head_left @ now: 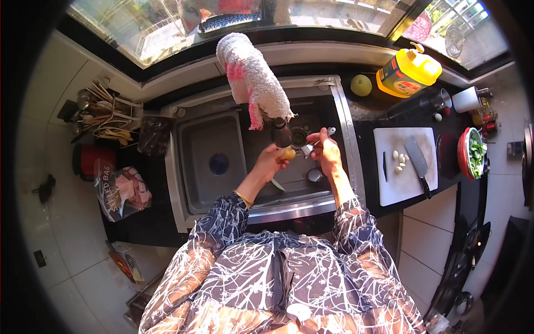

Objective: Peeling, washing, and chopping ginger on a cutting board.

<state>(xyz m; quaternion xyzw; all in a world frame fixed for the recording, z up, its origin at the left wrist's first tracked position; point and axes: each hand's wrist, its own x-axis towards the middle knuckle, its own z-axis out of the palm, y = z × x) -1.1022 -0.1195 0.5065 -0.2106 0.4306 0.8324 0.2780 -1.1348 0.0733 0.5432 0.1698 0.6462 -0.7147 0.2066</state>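
Over the right basin of a steel double sink (348, 125), my left hand (270, 162) grips a small yellowish peeled piece of food (288, 153), perhaps potato or ginger. My right hand (327, 155) is closed around a metal peeler (308, 149), its head pointing towards the yellow piece but apart from it. Just beyond both hands is the dark tap spout (282, 134), with a white and pink towel (258, 83) wrapped over the tap. Below them in the basin lie a pale curved strip (277, 184) and a small round metal item (314, 175). The drain (298, 137) is partly hidden.
On the right, a white cutting board (388, 146) bears a cleaver (416, 156) and several garlic cloves (399, 168). A yellow pump bottle (409, 73), a green round fruit (361, 85) and a basket of greens (475, 154) stand nearby. Bagged meat (131, 188) lies left, below a utensil rack (117, 112).
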